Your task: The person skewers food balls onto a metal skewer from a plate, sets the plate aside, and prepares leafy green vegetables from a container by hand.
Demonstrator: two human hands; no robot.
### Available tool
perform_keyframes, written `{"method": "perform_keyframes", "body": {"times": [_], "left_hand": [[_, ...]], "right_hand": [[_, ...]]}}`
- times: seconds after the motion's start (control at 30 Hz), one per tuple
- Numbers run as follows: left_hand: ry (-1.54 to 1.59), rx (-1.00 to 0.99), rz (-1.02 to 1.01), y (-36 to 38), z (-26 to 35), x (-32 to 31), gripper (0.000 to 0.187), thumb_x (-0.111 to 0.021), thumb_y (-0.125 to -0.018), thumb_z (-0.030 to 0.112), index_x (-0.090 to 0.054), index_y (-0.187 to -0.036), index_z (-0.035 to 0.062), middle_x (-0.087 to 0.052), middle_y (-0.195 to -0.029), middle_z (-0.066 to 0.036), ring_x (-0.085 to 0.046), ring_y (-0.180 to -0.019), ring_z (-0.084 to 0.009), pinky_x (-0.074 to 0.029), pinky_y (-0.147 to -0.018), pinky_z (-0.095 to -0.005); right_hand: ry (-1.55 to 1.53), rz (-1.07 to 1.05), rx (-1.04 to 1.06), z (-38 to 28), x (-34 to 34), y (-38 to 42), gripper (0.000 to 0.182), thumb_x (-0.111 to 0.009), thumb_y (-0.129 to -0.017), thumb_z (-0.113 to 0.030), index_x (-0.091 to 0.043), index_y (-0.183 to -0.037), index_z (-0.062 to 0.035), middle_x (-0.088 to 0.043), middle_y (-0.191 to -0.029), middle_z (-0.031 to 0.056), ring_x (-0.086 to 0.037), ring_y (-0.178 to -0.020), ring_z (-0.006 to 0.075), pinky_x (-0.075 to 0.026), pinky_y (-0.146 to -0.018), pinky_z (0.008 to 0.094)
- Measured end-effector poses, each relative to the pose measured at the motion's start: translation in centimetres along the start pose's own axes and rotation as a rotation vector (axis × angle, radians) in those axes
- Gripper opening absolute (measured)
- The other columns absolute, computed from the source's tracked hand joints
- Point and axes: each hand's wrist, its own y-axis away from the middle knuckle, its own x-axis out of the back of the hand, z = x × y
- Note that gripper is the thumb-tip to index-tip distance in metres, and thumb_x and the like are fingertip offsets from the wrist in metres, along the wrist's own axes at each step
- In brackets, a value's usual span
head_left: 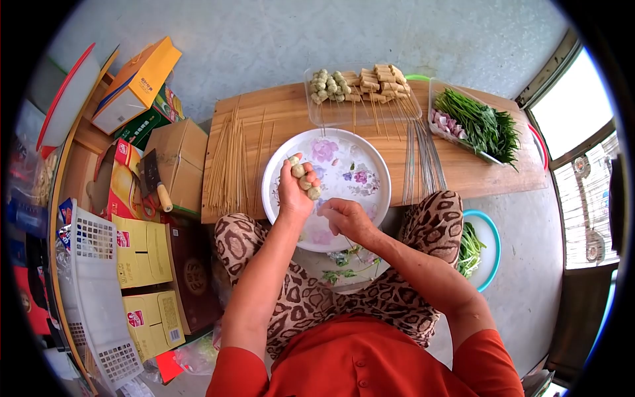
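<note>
Several round, pale green balls (305, 181) lie in a row along the palm of my left hand (293, 193), whose fingers curl round them. Whether a skewer runs through them I cannot see. Just to the right, my right hand (346, 219) is closed, its fingers curled in towards the balls; anything in its grip is hidden. Both hands are above a white round tray (270, 173) with purple flowers printed on it. At the tray's left, a bundle of thin bamboo skewers (228, 165) lies on the wooden table (291, 109).
Behind the tray, a clear container (417, 109) holds skewered green balls (329, 86) and tan rolls (380, 83). Metal skewers (423, 159) lie right. Further right are leafy greens (479, 119); a blue-rimmed basin (497, 255) stands lower. A cleaver (152, 178) and boxes (142, 255) are left.
</note>
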Motion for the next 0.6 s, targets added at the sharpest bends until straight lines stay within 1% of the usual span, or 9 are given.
{"method": "perform_keyframes", "body": {"times": [0.17,0.23,0.3,0.37,0.4,0.47,0.5,0.57,0.6], "left_hand": [[-0.017,-0.063,0.037,-0.3,1.2,-0.1,0.034,-0.038,-0.098,0.039,-0.048,-0.115,0.0114,-0.051,-0.083,-0.003,-0.046,-0.064,-0.0139,-0.042,-0.058,-0.0302],[-0.045,-0.131,0.067,-1.1,2.0,0.7,0.034,-0.037,-0.098,0.039,-0.048,-0.115,0.0123,-0.052,-0.083,-0.002,-0.047,-0.063,-0.0139,-0.043,-0.057,-0.0306],[-0.057,-0.162,0.152,-1.5,3.1,1.1,0.034,-0.036,-0.098,0.039,-0.048,-0.115,0.0130,-0.052,-0.081,-0.002,-0.047,-0.061,-0.0140,-0.045,-0.055,-0.0316],[-0.089,-0.175,0.224,-1.5,3.9,1.5,0.036,-0.036,-0.098,0.041,-0.048,-0.116,0.0128,-0.055,-0.085,-0.003,-0.049,-0.064,-0.0148,-0.046,-0.058,-0.0328],[-0.084,-0.179,0.218,-1.2,3.9,1.3,0.036,-0.036,-0.098,0.041,-0.048,-0.116,0.0128,-0.055,-0.085,-0.003,-0.049,-0.064,-0.0148,-0.046,-0.058,-0.0328],[-0.123,-0.126,0.217,-0.8,4.0,1.1,0.038,-0.036,-0.097,0.043,-0.048,-0.117,0.0123,-0.059,-0.098,-0.006,-0.055,-0.077,-0.0168,-0.047,-0.065,-0.0335],[-0.120,-0.130,0.212,-0.7,4.1,0.9,0.038,-0.036,-0.097,0.043,-0.048,-0.117,0.0123,-0.059,-0.098,-0.006,-0.055,-0.077,-0.0168,-0.047,-0.065,-0.0335],[-0.297,-0.088,0.201,-0.6,4.2,0.5,0.040,-0.036,-0.097,0.044,-0.048,-0.118,0.0120,-0.058,-0.114,-0.008,-0.057,-0.094,-0.0193,-0.046,-0.076,-0.0337],[-0.367,-0.098,0.205,-0.2,4.4,0.1,0.046,-0.039,-0.097,0.044,-0.042,-0.128,0.0105,-0.052,-0.126,-0.009,-0.053,-0.107,-0.0214,-0.044,-0.084,-0.0340]], "right_hand": [[0.007,-0.020,-0.012,-0.7,0.5,-0.2,0.018,-0.052,-0.093,-0.017,-0.061,-0.096,-0.0010,-0.053,-0.057,-0.0001,-0.046,-0.051,0.0060,-0.037,-0.049,0.0238],[0.096,-0.054,-0.013,-0.7,0.6,0.1,0.020,-0.052,-0.094,-0.019,-0.060,-0.097,-0.0007,-0.054,-0.057,-0.0004,-0.046,-0.053,0.0058,-0.037,-0.051,0.0234],[0.099,-0.095,0.024,-0.6,1.1,0.5,0.019,-0.052,-0.094,-0.017,-0.060,-0.099,-0.0004,-0.055,-0.059,-0.0003,-0.047,-0.054,0.0056,-0.037,-0.051,0.0233],[0.110,-0.177,0.018,-0.5,1.4,0.9,0.018,-0.052,-0.093,-0.015,-0.060,-0.101,-0.0010,-0.055,-0.060,-0.0006,-0.048,-0.056,0.0051,-0.037,-0.051,0.0231],[0.080,-0.178,0.002,-0.6,1.5,1.0,0.017,-0.052,-0.093,-0.012,-0.061,-0.102,-0.0013,-0.056,-0.063,-0.0007,-0.047,-0.057,0.0048,-0.037,-0.051,0.0226],[0.101,-0.163,-0.040,-1.3,1.9,1.5,0.016,-0.052,-0.093,-0.012,-0.061,-0.101,-0.0015,-0.056,-0.063,-0.0008,-0.046,-0.057,0.0046,-0.037,-0.051,0.0223],[0.114,-0.148,-0.086,-1.6,2.1,1.8,0.016,-0.052,-0.093,-0.011,-0.061,-0.101,-0.0016,-0.056,-0.064,-0.0009,-0.044,-0.056,0.0044,-0.037,-0.051,0.0221],[0.093,-0.118,-0.077,-1.1,2.6,1.8,0.016,-0.052,-0.093,-0.011,-0.062,-0.101,-0.0022,-0.056,-0.064,-0.0014,-0.041,-0.055,0.0039,-0.036,-0.050,0.0216],[0.089,-0.092,-0.055,-1.5,2.9,1.9,0.015,-0.052,-0.093,-0.011,-0.062,-0.100,-0.0024,-0.056,-0.064,-0.0017,-0.041,-0.055,0.0037,-0.036,-0.050,0.0213]]}}
